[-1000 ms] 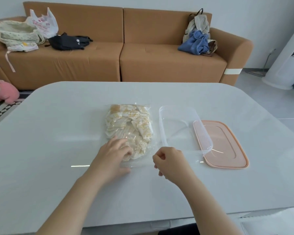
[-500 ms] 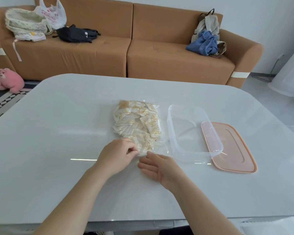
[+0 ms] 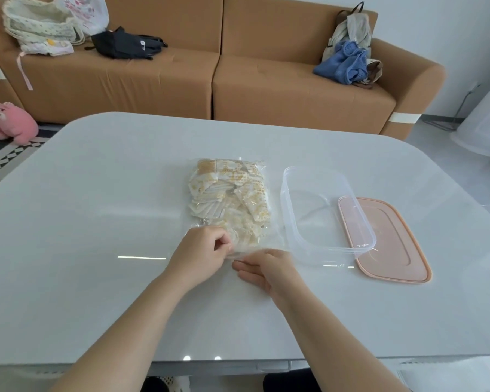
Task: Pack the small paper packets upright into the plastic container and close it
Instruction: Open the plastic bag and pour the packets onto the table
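A clear plastic bag (image 3: 229,199) full of several small white-and-yellow paper packets lies flat at the middle of the white table (image 3: 96,222). My left hand (image 3: 201,254) pinches the bag's near edge with closed fingers. My right hand (image 3: 266,268) holds the same near edge from the right, its fingers stretched flat along the table under the film. To the right of the bag stands the clear plastic container (image 3: 292,222), with nothing in it. Its pink lid (image 3: 393,250) lies flat, partly under the container's right side.
A brown sofa (image 3: 210,80) stands beyond the table's far edge, with bags and clothes on it. A pink plush toy (image 3: 14,125) lies on the floor at the left. A white appliance (image 3: 484,128) stands at the right.
My right hand has moved left from beside the container to the bag's near edge. My left hand has closed from flat on the bag into a pinch on that edge.
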Action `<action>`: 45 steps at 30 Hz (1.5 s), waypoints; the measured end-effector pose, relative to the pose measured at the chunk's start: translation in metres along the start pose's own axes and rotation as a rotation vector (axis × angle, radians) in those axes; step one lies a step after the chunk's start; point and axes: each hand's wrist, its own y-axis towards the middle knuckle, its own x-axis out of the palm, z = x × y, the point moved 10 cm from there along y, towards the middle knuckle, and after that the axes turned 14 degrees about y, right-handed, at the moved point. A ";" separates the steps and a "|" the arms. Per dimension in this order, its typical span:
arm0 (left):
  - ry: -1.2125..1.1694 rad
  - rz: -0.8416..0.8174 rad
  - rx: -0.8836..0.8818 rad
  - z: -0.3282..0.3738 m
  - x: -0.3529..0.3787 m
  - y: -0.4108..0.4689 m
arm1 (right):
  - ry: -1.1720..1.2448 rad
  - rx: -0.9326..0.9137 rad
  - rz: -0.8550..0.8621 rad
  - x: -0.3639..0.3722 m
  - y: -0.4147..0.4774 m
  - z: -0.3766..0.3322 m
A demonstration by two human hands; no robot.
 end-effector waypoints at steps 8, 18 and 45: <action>0.248 0.064 0.237 0.019 -0.005 -0.007 | 0.019 -0.004 -0.002 -0.003 0.000 0.003; 0.490 0.443 0.103 0.008 -0.073 -0.029 | -0.300 -0.337 0.184 -0.023 -0.017 -0.030; -0.250 0.122 -0.479 -0.077 -0.019 0.085 | -0.610 -0.396 0.242 0.023 0.070 -0.099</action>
